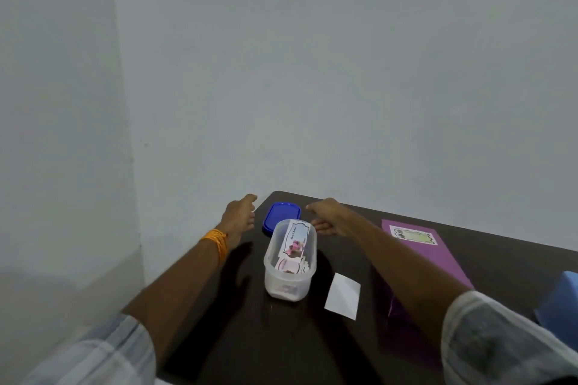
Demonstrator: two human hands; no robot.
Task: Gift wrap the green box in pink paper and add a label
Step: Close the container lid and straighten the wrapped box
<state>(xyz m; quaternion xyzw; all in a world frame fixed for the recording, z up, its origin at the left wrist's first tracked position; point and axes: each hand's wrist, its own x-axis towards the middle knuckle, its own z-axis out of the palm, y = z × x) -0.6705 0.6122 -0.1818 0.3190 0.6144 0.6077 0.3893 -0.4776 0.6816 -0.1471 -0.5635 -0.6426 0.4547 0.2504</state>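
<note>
Both arms reach across the dark table [250,337]. Left hand [239,212] and right hand [328,217], fingers loose, flank the blue lid [281,216] behind the clear tub [289,262] of labels. White slip [343,295] alongside, and the pink-wrapped box [438,259] at right carries its label [413,235].

Tub [290,262], blue lid [281,213] behind, stands centre; pink-wrapped box [438,251] R; lane btwn open bar white card [342,295].

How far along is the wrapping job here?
Looks nearly done. Done: the parcel is covered in pink paper with a label on top. In hand: left hand and right hand, both empty, reach toward the blue lid behind the open tub of spare labels. A white slip lies beside it. Left: probably just closing the tub.
</note>
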